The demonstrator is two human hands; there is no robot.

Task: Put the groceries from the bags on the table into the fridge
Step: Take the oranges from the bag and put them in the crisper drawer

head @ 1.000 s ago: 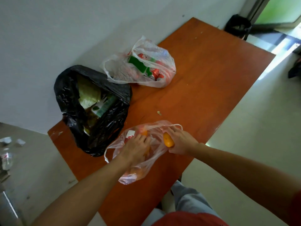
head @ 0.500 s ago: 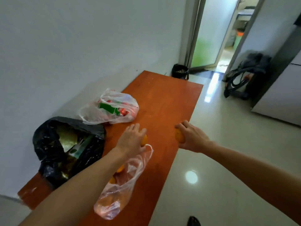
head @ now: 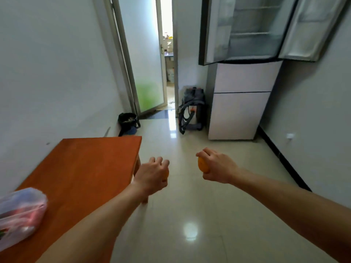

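Observation:
My right hand (head: 217, 167) is closed around an orange (head: 202, 165), held over the tiled floor. My left hand (head: 152, 174) grips a second orange (head: 166, 175), of which only a sliver shows past the fingers, just off the corner of the orange-brown table (head: 85, 168). A clear plastic bag (head: 19, 215) with red items lies on the table at the lower left. The fridge (head: 241, 99) stands ahead on the right, its upper doors open and its shelves visible.
A black bin (head: 127, 123) sits on the floor by the wall beyond the table. A grey backpack (head: 191, 111) leans beside the fridge. A frosted door (head: 144, 73) stands ajar straight ahead. Glossy tiled floor stretches between the table and the fridge.
The view has swung up from the table toward the fridge. Both hands have lifted away from the bags, each carrying an orange; the black bag has left the view.

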